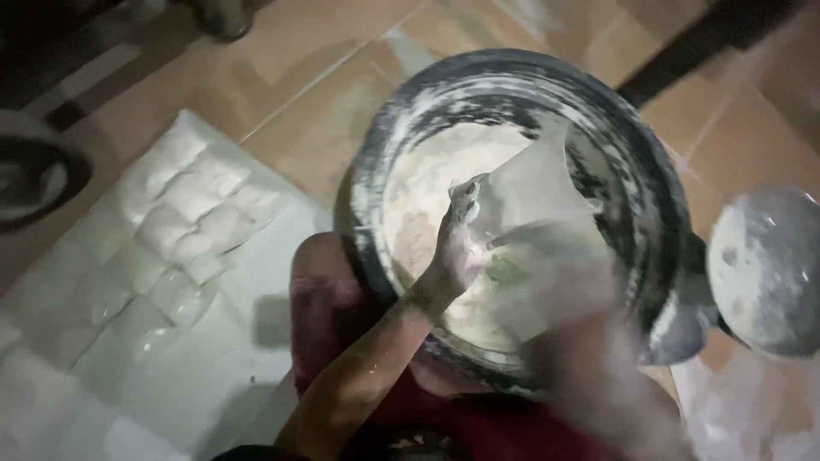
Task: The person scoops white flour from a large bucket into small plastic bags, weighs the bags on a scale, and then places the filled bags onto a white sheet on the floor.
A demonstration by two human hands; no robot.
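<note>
My left hand reaches into the big dark bowl from about seven o'clock, fingers pressed together and pinching the near edge of a clear plastic bag. The bag stands up from my fingertips toward one o'clock, its long axis running that way over the white flour. My right hand is a blur just at four o'clock of the left, under the bag; I cannot tell how its fingers are set. The bowl's floured rim closes in on all sides, nearest at nine o'clock. Filled white packets lie on a sheet, well apart at nine o'clock. A round grey lid sits at three o'clock.
</note>
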